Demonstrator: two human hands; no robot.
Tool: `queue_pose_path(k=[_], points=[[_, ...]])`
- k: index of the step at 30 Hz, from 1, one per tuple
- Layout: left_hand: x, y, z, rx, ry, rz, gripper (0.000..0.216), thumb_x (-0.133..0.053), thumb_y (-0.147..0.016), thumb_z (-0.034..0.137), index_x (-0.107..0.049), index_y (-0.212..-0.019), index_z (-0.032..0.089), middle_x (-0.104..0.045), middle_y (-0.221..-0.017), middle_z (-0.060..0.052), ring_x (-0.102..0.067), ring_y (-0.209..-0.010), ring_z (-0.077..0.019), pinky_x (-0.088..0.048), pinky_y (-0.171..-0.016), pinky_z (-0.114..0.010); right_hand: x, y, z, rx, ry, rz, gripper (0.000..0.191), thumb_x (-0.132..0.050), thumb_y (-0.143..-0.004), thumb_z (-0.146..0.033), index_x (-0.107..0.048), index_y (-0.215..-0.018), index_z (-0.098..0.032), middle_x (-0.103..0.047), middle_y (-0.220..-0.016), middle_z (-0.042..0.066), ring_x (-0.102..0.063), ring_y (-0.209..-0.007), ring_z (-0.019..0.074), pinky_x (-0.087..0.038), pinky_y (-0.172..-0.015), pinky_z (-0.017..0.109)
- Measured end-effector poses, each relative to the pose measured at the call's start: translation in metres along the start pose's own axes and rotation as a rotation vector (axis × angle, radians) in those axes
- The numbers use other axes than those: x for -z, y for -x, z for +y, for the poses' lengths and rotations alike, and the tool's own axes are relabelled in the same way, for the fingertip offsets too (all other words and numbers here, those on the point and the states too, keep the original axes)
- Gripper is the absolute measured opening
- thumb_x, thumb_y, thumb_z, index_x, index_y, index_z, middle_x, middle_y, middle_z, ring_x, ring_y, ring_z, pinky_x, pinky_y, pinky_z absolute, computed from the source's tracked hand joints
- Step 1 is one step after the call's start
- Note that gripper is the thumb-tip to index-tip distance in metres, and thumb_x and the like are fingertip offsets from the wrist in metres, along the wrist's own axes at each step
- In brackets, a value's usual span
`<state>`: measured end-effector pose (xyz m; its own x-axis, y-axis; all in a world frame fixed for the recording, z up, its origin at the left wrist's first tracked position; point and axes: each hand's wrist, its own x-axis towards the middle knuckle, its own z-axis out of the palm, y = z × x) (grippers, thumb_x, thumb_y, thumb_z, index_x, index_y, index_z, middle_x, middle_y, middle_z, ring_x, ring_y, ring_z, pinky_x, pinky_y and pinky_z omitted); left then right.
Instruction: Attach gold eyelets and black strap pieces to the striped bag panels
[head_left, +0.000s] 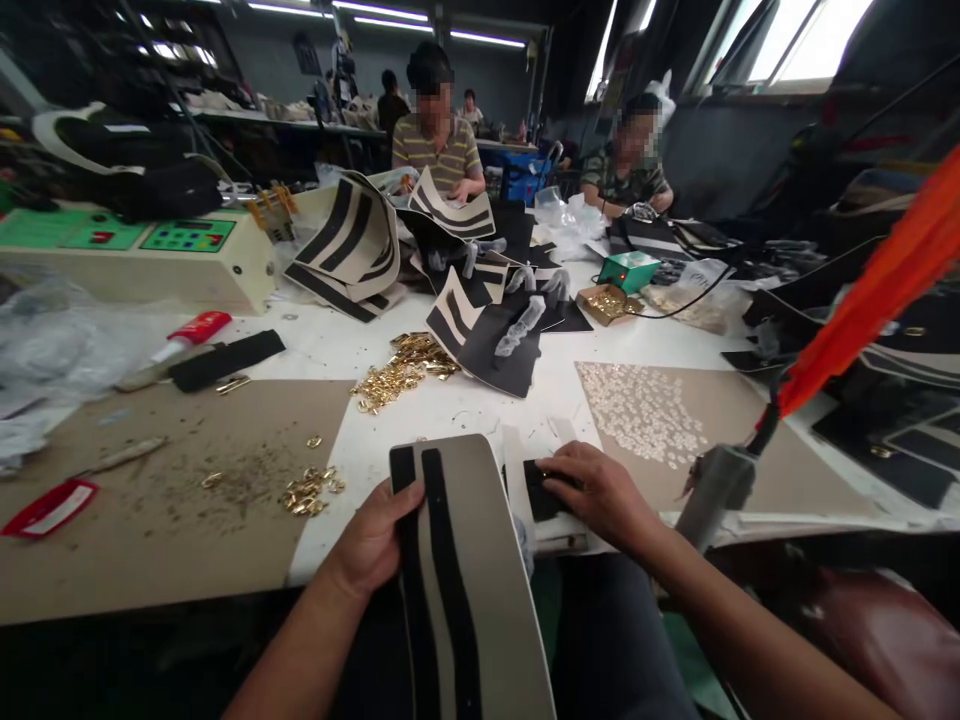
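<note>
Striped panel (491, 570) in left hand (369, 538), thumb across edge; steady support there likely helps keep it flat. Right hand (604, 490) bends over black piece (541, 502) on tabletop (559, 350); cannot tell if gripping.

A: Over on the left, a cream machine (217, 285) with green panels is seen, topped by a dark bundle (139, 170)!
B: Near it, a red tube (202, 326) is spotted on the desk (315, 345).
A: Farther back, a green box (630, 268) is picked out by its red light!
B: At right, bright orange cloth (877, 290) is seen above a grey post (716, 490).
</note>
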<state>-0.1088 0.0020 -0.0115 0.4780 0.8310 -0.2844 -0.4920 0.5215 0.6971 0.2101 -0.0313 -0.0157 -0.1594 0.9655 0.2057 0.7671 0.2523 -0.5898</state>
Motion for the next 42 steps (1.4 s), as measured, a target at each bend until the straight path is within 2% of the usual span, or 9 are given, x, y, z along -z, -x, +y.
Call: queue_pose_path(k=[6, 9, 11, 14, 16, 26, 30, 36, 42], points=[[0.004, -0.001, -0.003, 0.006, 0.023, -0.024, 0.029, -0.088, -0.079, 0.030, -0.082, -0.102, 0.013, -0.083, -0.091, -0.011, -0.080, -0.077, -0.0252, -0.068, -0.074, -0.033, 0.004, 0.005, -0.001, 0.046, 0.028, -0.047, 0.025, -0.061, -0.098, -0.021, -0.078, -0.114, -0.028, -0.070, -0.111, 0.006, -0.065, -0.103, 0.0227, -0.052, -0.089, 0.035], [0.004, -0.001, -0.003, 0.004, 0.021, -0.034, 0.031, -0.088, -0.080, 0.031, -0.081, -0.104, 0.013, -0.083, -0.091, -0.011, -0.080, -0.078, -0.0253, -0.068, -0.074, -0.034, 0.005, 0.004, -0.004, 0.014, 0.017, -0.054, 0.026, -0.060, -0.097, -0.022, -0.076, -0.117, -0.027, -0.070, -0.112, 0.005, -0.065, -0.106, 0.0228, -0.051, -0.093, 0.036], [0.004, -0.001, -0.003, 0.004, 0.016, -0.042, 0.031, -0.087, -0.080, 0.031, -0.081, -0.103, 0.012, -0.083, -0.092, -0.012, -0.080, -0.077, -0.0253, -0.068, -0.073, -0.034, 0.007, 0.003, -0.007, -0.048, 0.020, -0.041, 0.021, -0.063, -0.095, -0.025, -0.076, -0.111, -0.027, -0.071, -0.109, 0.004, -0.066, -0.104, 0.0230, -0.050, -0.093, 0.036], [0.003, 0.000, -0.003, -0.002, 0.018, -0.075, 0.031, -0.086, -0.081, 0.031, -0.081, -0.104, 0.011, -0.083, -0.092, -0.013, -0.080, -0.078, -0.0254, -0.068, -0.074, -0.034, 0.012, 0.000, -0.012, -0.143, 0.051, -0.049, 0.010, -0.067, -0.092, -0.030, -0.076, -0.094, -0.027, -0.072, -0.099, 0.002, -0.067, -0.093, 0.0220, -0.050, -0.083, 0.034], [0.003, 0.001, -0.003, 0.000, 0.026, -0.092, 0.031, -0.086, -0.082, 0.031, -0.080, -0.104, 0.010, -0.083, -0.092, -0.013, -0.080, -0.079, -0.0250, -0.068, -0.074, -0.033, 0.015, -0.001, -0.015, -0.175, 0.079, -0.074, 0.010, -0.067, -0.091, -0.032, -0.076, -0.090, -0.028, -0.072, -0.095, 0.001, -0.067, -0.089, 0.0215, -0.049, -0.080, 0.034], [0.003, 0.002, -0.004, -0.013, 0.052, -0.141, 0.030, -0.085, -0.083, 0.031, -0.079, -0.104, 0.010, -0.083, -0.093, -0.014, -0.079, -0.078, -0.0253, -0.067, -0.073, -0.032, 0.011, -0.011, -0.028, -0.036, 0.087, -0.218, 0.019, -0.055, -0.095, -0.026, -0.074, -0.098, -0.026, -0.072, -0.099, 0.001, -0.067, -0.092, 0.0205, -0.048, -0.082, 0.032], [0.004, 0.002, -0.005, -0.013, 0.060, -0.158, 0.029, -0.084, -0.084, 0.031, -0.079, -0.104, 0.010, -0.083, -0.093, -0.014, -0.080, -0.078, -0.0255, -0.067, -0.073, -0.032, 0.009, -0.013, -0.034, -0.065, 0.067, -0.225, 0.018, -0.056, -0.095, -0.028, -0.074, -0.098, -0.026, -0.072, -0.099, 0.001, -0.067, -0.093, 0.0204, -0.048, -0.083, 0.032], [0.006, 0.000, -0.005, -0.006, 0.060, -0.147, 0.031, -0.085, -0.083, 0.032, -0.080, -0.105, 0.010, -0.083, -0.094, -0.014, -0.080, -0.079, -0.0260, -0.067, -0.074, -0.034, 0.002, -0.007, -0.036, -0.141, 0.073, -0.149, 0.016, -0.058, -0.095, -0.031, -0.074, -0.096, -0.029, -0.071, -0.100, 0.001, -0.066, -0.093, 0.0211, -0.047, -0.083, 0.032], [0.005, 0.001, -0.004, -0.004, 0.042, -0.125, 0.032, -0.085, -0.082, 0.032, -0.079, -0.106, 0.010, -0.083, -0.095, -0.014, -0.080, -0.081, -0.0264, -0.066, -0.076, -0.034, 0.007, -0.007, -0.037, -0.165, 0.067, -0.181, 0.014, -0.061, -0.093, -0.031, -0.074, -0.094, -0.028, -0.070, -0.101, 0.001, -0.066, -0.090, 0.0209, -0.048, -0.080, 0.032]])
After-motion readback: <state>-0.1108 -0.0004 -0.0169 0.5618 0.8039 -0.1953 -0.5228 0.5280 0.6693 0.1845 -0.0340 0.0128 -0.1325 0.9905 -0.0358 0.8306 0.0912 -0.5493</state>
